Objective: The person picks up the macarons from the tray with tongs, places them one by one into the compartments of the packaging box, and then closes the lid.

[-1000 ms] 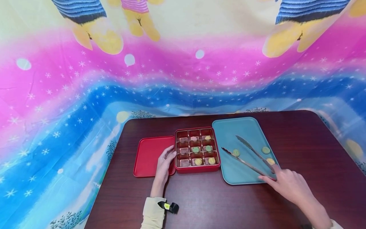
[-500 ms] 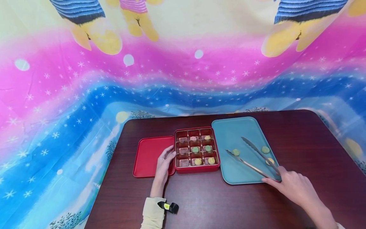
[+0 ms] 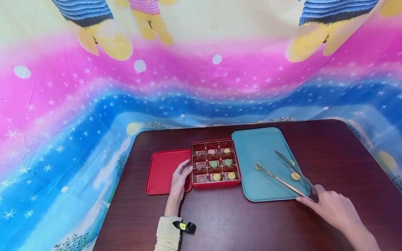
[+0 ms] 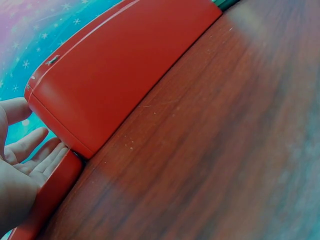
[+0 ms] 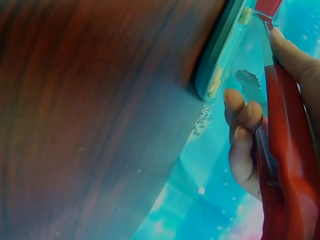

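My right hand (image 3: 336,209) grips metal tongs with red handles (image 5: 290,135), their arms spread wide over the blue-green tray (image 3: 260,139). One tong tip is at a small green cookie (image 3: 257,166) on the tray; whether it touches is unclear. The other arm partly covers a second green cookie (image 3: 292,162). Between the arms, near the tray's right side, lies a yellow cookie (image 3: 295,176). My left hand (image 3: 179,181) rests against the left side of a red box (image 3: 216,187), fingers relaxed. Inside its divided insert sit pink (image 3: 211,152), green (image 3: 214,164) and yellow (image 3: 216,177) cookies.
A red lid (image 3: 160,174) lies left of the box, partly beneath my left hand. Box and tray stand side by side on the dark wood table (image 3: 213,219). A printed cloth (image 3: 201,80) hangs behind the table's far edge.
My right hand has moved to the right with the tongs. The tong tips have also shifted right, one reaching the left green cookie. My left hand stays at the box.
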Demonstrator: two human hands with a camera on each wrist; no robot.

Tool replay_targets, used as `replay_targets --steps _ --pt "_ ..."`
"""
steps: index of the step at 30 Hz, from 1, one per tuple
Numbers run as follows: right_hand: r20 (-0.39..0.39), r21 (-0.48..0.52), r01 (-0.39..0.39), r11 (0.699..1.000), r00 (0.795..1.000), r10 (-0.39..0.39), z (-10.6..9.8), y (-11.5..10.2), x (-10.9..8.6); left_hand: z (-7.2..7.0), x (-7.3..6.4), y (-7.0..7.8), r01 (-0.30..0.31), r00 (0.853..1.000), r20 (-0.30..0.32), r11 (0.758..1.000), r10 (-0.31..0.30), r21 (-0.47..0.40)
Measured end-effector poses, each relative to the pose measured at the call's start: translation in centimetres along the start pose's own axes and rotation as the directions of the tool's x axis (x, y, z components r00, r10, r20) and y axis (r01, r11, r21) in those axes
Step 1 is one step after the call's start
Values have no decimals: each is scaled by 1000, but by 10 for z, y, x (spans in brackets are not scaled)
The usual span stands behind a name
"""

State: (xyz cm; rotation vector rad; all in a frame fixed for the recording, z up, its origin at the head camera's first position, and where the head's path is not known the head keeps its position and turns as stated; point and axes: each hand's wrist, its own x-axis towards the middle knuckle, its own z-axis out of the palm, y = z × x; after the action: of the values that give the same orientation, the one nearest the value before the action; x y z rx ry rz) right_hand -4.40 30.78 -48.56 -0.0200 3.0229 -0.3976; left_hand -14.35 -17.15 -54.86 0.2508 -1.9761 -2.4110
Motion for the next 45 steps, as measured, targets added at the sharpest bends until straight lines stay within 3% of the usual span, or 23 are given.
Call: replay_targets --steps 11,20,23,31,39,45 --pt "-32 0 -27 1000 999 27 3 13 -14 -1 0 0 -8 1000 3 1000 8 -4" --pt "13 16 -74 997 997 73 9 27 -33 0 0 -1 -13 1000 13 1000 13 16" --pt "-12 28 -64 998 998 64 13 30 -39 0 1 -1 -8 1000 5 1000 8 6" --pt "-169 41 -2 999 986 9 21 30 -49 -1 2 -2 -1 1000 1 1000 1 16" --pt "-90 42 -12 999 996 16 19 28 -47 -2 1 -2 -2 1000 5 1000 2 -4" --pt "-107 17 8 1000 994 -6 21 26 -47 -1 0 -1 -9 1000 8 1000 9 -8"
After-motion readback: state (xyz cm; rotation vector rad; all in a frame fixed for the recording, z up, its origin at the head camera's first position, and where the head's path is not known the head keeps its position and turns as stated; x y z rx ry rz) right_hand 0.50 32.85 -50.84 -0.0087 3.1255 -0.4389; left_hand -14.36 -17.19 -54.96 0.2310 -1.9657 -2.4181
